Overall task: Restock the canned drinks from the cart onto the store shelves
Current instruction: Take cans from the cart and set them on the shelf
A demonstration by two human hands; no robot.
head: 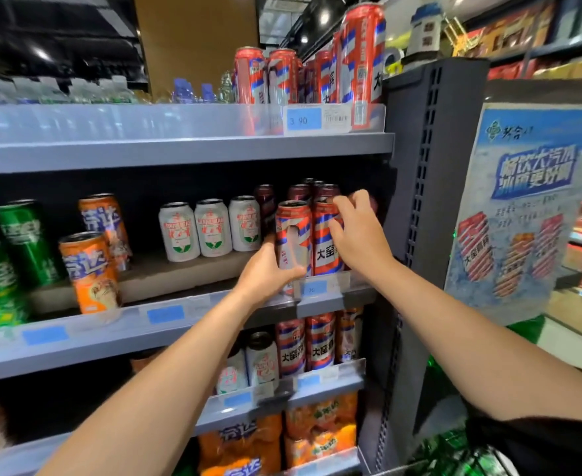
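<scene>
L hand (269, 269) is gripping a tall red striped can (293, 235) low down, standing at the middle shelf (179, 324) front edge. R hand (358, 231) is curling round the next can (325, 235) beside it, touching.

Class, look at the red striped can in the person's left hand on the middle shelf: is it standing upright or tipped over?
Upright: the red striped can stands top rim up, held by the left hand.
</scene>
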